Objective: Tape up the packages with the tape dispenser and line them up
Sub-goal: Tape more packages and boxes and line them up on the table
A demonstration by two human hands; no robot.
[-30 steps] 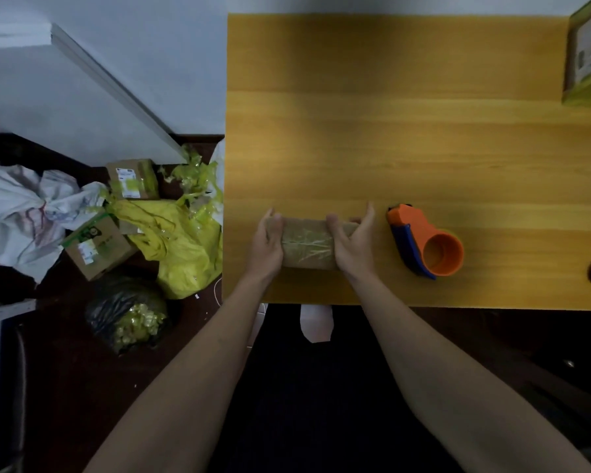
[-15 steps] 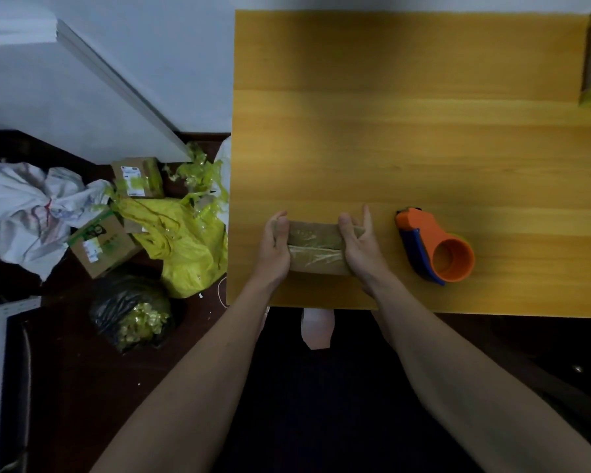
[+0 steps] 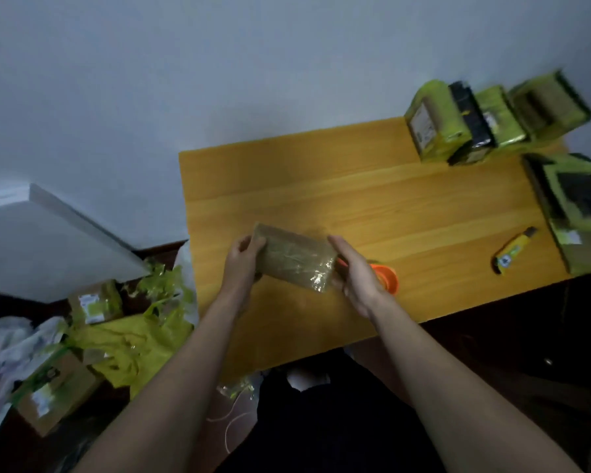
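A small brown cardboard package (image 3: 296, 259) with clear tape across its top is held above the yellow wooden table (image 3: 372, 206). My left hand (image 3: 243, 259) grips its left end and my right hand (image 3: 354, 269) grips its right end. The package is tilted, right end lower. The orange tape dispenser (image 3: 386, 278) lies on the table just behind my right hand, mostly hidden by it. Several taped packages (image 3: 492, 122) wrapped in yellow-green stand side by side in a row at the table's far right corner.
A larger flat package (image 3: 574, 206) lies at the right edge. A yellow utility knife (image 3: 514, 249) rests near it. On the floor at left are cardboard boxes (image 3: 53, 392), a yellow bag (image 3: 137, 343) and white cloth (image 3: 11, 343).
The package has been lifted off the table and tilted between both hands. The camera view swung up and right, bringing the row of packages and the knife into sight.
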